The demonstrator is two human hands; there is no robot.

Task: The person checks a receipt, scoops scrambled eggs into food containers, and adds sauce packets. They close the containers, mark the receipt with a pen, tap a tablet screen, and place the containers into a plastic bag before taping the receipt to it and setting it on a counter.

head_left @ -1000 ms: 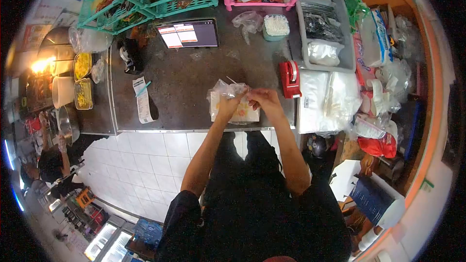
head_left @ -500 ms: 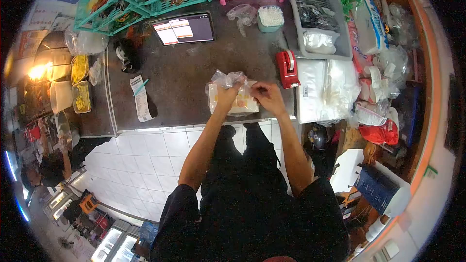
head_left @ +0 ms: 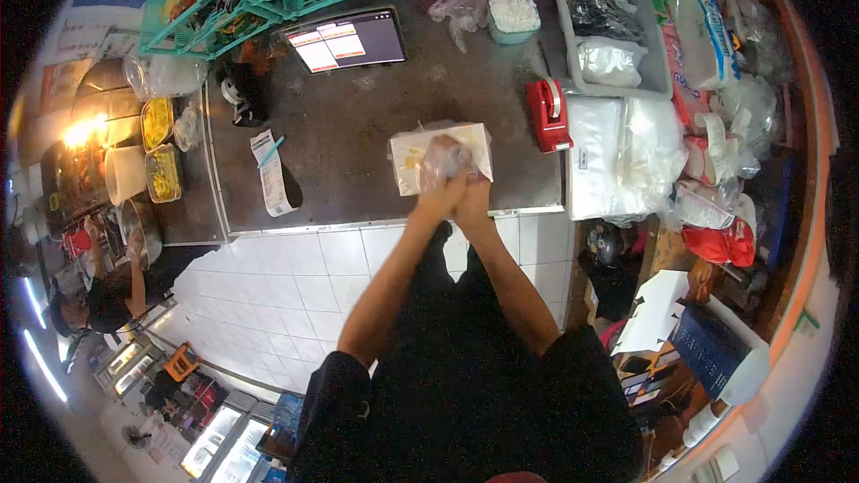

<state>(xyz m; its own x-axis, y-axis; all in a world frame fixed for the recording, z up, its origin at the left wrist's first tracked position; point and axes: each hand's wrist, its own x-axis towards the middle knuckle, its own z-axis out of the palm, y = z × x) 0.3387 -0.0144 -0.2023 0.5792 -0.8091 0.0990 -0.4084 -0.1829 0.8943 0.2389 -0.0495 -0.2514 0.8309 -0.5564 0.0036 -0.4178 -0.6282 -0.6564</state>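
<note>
A white box (head_left: 470, 136) with yellow print lies on the dark counter near its front edge, with a clear plastic bag (head_left: 440, 130) around it. Both my hands are close together over the box. My left hand (head_left: 438, 172) is closed on the gathered top of the bag, smeared somewhat by motion. Right beside it, my right hand (head_left: 472, 195) is closed at the same bunched plastic; its fingertips are partly hidden.
A red tape dispenser (head_left: 548, 116) stands to the right, beside stacked plastic bags (head_left: 595, 156). A receipt (head_left: 271, 174) and a tablet (head_left: 347, 40) lie left and behind. A tub of white contents (head_left: 514, 18) stands at the back. A co-worker (head_left: 112, 286) is at far left.
My right hand has moved left from the box's right side to meet my left hand. The bag's loose top is now bunched between them. The view has shifted slightly.
</note>
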